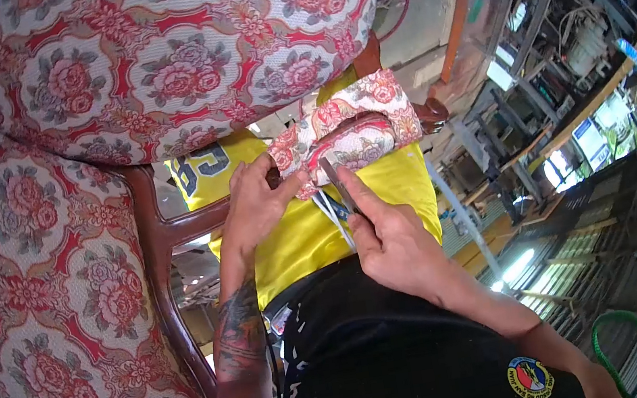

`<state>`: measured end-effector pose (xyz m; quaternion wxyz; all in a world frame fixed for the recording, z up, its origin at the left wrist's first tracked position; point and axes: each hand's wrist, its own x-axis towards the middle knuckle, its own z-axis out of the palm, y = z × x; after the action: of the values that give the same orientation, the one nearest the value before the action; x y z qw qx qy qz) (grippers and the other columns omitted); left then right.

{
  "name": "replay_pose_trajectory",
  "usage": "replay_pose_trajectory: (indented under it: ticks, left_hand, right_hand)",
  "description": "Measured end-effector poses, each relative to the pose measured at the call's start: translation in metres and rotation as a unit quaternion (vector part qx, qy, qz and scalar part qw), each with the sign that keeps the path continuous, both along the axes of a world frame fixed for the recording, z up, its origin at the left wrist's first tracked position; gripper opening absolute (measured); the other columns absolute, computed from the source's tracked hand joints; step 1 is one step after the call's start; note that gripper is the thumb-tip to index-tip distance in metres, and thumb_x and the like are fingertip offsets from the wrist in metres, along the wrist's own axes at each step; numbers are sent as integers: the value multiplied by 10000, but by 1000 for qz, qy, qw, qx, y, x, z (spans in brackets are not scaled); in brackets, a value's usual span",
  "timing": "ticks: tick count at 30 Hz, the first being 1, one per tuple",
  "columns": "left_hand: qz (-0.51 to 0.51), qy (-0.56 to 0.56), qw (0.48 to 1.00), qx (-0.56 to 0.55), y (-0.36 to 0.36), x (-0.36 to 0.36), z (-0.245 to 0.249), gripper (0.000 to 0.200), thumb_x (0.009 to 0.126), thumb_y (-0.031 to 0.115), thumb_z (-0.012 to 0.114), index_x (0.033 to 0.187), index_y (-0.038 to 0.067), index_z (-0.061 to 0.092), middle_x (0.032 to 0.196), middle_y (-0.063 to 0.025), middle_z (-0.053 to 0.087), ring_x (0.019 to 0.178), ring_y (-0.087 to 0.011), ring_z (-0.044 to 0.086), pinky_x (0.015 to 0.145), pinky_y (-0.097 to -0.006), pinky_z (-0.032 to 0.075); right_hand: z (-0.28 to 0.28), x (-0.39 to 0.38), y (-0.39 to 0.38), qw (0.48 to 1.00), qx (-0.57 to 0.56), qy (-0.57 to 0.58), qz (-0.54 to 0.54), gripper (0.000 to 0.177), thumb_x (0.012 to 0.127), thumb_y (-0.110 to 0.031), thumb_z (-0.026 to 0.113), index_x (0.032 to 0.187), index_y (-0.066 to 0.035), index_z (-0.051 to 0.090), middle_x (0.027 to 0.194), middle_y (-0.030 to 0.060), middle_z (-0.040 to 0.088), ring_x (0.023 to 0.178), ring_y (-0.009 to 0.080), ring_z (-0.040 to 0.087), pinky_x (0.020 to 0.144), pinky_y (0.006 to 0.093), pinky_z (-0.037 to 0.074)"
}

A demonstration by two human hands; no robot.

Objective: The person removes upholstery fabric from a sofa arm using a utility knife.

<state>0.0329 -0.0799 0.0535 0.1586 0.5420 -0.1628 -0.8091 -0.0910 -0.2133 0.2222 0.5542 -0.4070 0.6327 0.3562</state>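
Note:
A piece of floral fabric [398,118] lies over the chair's arm in front of my lap, with a raised, curved pad [359,143] outlined in its middle. My left hand [257,199] grips the near left edge of this fabric, thumb on top; some of its fingers are hidden. In my right hand [399,249] is a thin, flat, dark metal tool [334,176], closed in the fingers with the index finger stretched along it. The tool's tip touches or nearly touches the lower edge of the pad; its exact kind I cannot make out.
The chair's floral backrest [105,302] and another large floral cushion [177,64] fill the left and top. A brown wooden frame [149,223] runs beside my left forearm. Yellow shorts [293,251] cover my lap. Cluttered shelving [554,76] stands at the right.

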Motion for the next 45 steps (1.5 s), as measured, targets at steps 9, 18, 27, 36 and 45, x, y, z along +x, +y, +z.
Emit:
replay_pose_trajectory:
  ticks: [9,18,27,36,45]
  left_hand:
    - [74,140,983,95,3,6,-5,556,994,82,760,1496,-30,547,1355,-80,689,1201,-166,638,1098,-347,482]
    - [142,158,970,121,3,6,-3,488,963,50,772,1409,-55,603,1331,-97,708,1227,-155,611,1128,-342,442]
    - [146,152,973,97,7,5,-5,469,967,67,784,1390,-49,619,1314,-97,706,1225,-146,605,1109,-337,460]
    - [159,122,976,86,14,2,-3,457,956,104,812,1359,-37,649,1281,-87,701,1196,-147,610,1084,-334,467]
    - [158,112,978,72,7,2,-3,458,949,115,818,1350,-37,657,1294,-102,702,1194,-153,621,1077,-335,470]
  right_hand:
    - [-5,-5,20,999,-40,-25,-12,659,961,-39,584,1584,52,390,862,322,694,765,488,692,744,574,538]
    - [-4,-3,27,999,-40,-34,-6,647,953,-35,589,1570,53,412,852,321,694,742,492,690,742,571,545]
    - [-5,-1,44,996,-85,-22,8,607,973,-28,613,1569,-34,497,813,260,701,695,422,714,687,472,553]
    - [-4,-2,43,995,-80,-56,0,634,931,-8,611,1532,104,443,756,297,669,693,481,681,692,578,528]
    - [-3,-4,41,995,-85,-38,-20,601,961,20,617,1552,-12,512,811,256,700,636,368,707,628,430,544]
